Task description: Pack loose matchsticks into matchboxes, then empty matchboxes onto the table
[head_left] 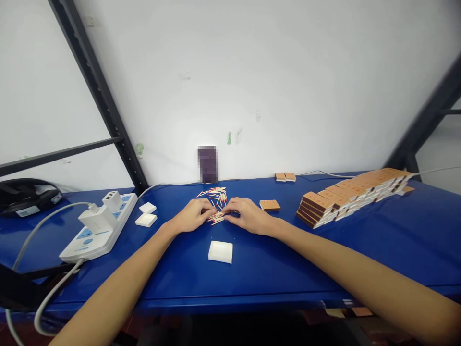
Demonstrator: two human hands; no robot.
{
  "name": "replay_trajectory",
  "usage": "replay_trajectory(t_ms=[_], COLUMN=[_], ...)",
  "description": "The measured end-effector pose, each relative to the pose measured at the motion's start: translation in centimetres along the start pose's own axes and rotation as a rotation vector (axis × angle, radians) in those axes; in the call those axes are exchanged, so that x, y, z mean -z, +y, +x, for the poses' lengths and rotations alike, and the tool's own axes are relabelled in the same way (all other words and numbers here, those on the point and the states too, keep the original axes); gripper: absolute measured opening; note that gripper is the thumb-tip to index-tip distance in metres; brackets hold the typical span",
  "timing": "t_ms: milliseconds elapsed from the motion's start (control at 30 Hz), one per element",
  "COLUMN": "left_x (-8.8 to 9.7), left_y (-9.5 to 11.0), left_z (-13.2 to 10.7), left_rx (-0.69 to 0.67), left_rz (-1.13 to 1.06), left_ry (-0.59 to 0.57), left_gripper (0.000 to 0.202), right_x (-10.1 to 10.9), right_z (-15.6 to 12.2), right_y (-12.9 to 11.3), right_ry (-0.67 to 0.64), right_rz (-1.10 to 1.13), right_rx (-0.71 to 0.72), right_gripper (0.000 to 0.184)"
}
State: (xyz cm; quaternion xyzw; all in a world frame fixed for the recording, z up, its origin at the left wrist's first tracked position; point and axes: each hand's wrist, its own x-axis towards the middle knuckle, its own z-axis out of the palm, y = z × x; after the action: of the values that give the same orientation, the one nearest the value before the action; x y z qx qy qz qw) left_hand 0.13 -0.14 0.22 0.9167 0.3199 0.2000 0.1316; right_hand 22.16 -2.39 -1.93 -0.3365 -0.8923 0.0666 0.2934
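My left hand and my right hand face each other over the blue table. Between their curled fingers lies a small bunch of matches, gripped from both ends, with red tips showing. A loose heap of matches spreads just behind my fingertips. In front of my hands sits a white matchbox tray; whether anything lies inside cannot be made out. An orange-brown matchbox with a white side lies just beyond my right hand.
Long rows of stacked matchboxes stand at the right. Two matchboxes lie by the wall. Two white trays are at the left, beside a power strip with plugs and cables. A dark blurred rectangle stands against the wall.
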Motion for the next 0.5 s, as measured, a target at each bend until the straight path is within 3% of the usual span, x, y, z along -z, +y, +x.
replay_trajectory(t_ms=[233,500], left_x=[-0.3,-0.6], left_y=[0.7,1.4], left_z=[-0.1,-0.1], left_rx=[-0.006,-0.05], left_rz=[0.085,0.13], left_ry=[-0.005,-0.078], left_gripper=[0.037,0.036], right_x=[1.2,0.7], right_z=[-0.8,-1.1], right_y=[1.6,2.0], right_ry=[-0.016,-0.075], right_rz=[-0.173,-0.164], right_rx=[-0.18,-0.166], right_gripper=[0.023,0.036])
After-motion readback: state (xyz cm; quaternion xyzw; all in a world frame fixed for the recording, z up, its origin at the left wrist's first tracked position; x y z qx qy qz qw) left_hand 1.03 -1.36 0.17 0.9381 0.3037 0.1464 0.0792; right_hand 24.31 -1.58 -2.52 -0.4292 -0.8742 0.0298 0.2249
